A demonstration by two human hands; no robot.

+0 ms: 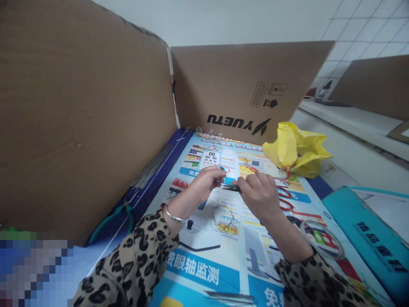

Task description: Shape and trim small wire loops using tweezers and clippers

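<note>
My left hand (209, 181), wearing a silver bangle at the wrist, is closed in a pinch above the printed poster; the small thing between its fingertips is too fine to make out. Just to its right, my right hand (260, 194) grips red-handled pliers. The dark, narrow jaws of the pliers (230, 187) point left, close to my left fingertips. Below the hands lies a loose tangle of thin wire (225, 217). Nearer to me, a bunch of straight dark wire lengths (228, 297) rests on the poster.
Cardboard panels (96, 106) wall the left and back. Teal-handled pliers (111, 221) and a bundle of thin wires (150, 170) lie at left. On the right are a yellow crumpled bag (287, 145), a clear ring-shaped coil (339, 245) and a teal box (367, 238). Small wire pieces (204, 131) sit at the back.
</note>
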